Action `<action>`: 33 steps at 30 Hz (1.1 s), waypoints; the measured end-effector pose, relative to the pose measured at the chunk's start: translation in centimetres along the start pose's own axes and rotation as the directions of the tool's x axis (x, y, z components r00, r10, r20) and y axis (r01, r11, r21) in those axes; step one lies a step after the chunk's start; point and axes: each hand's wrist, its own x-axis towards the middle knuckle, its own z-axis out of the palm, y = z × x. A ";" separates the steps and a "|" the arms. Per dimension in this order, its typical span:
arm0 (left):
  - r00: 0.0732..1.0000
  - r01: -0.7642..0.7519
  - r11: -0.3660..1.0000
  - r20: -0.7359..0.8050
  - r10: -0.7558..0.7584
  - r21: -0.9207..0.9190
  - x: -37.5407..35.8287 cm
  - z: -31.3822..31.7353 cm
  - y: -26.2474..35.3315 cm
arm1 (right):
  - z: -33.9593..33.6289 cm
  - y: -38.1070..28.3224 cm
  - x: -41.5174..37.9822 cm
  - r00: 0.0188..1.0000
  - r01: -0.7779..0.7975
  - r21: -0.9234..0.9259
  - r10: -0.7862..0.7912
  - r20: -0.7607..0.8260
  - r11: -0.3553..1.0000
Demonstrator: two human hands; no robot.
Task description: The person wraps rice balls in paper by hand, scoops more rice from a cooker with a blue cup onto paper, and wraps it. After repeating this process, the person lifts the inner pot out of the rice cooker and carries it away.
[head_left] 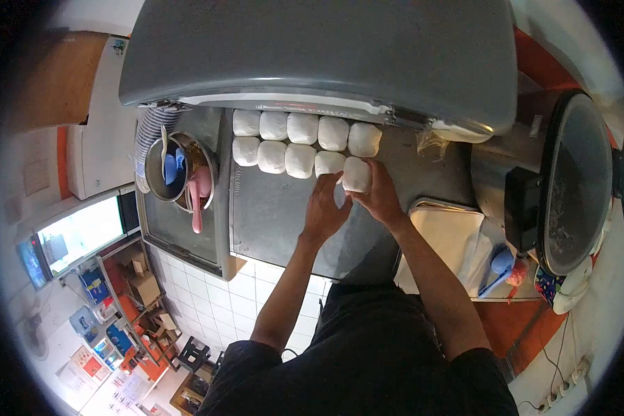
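Note:
Two rows of white, rounded, pillow-like dough pieces (302, 128) lie on a dark metal worktop (277, 215). At the right end of the nearer row, both hands are around one white dough piece (357, 175), which sits slightly closer to me than its neighbours. My right hand (381, 195) grips its right side and near edge. My left hand (327, 211) has its curled fingers against the left side, beside the neighbouring dough piece (329, 163), with its thumb near my right thumb.
Metal bowls (165, 191) with a blue scoop (170, 168) and a pink scoop (199, 184) stand left. A grey lid-like cover (319, 48) overhangs the back. Right are a large steel pot (489, 166), a tray (444, 229) and a blue ladle-like utensil (500, 265).

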 end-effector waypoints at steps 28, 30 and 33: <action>0.859 0.169 0.972 -0.507 -0.064 0.165 -1.8 -0.7 -10.1 | -10.9 -8.7 -7.7 0.970 -0.151 -0.065 0.135 -0.202 0.986; 0.853 0.049 0.992 -0.521 0.021 0.120 -4.8 1.4 -7.1 | -16.2 -5.7 -13.5 0.847 -0.327 -0.181 0.203 -0.492 0.927; 0.914 -0.072 0.991 -0.405 0.022 -0.109 -7.9 4.9 -4.2 | -23.2 0.4 -22.5 0.568 -0.613 -0.414 0.012 -0.823 0.673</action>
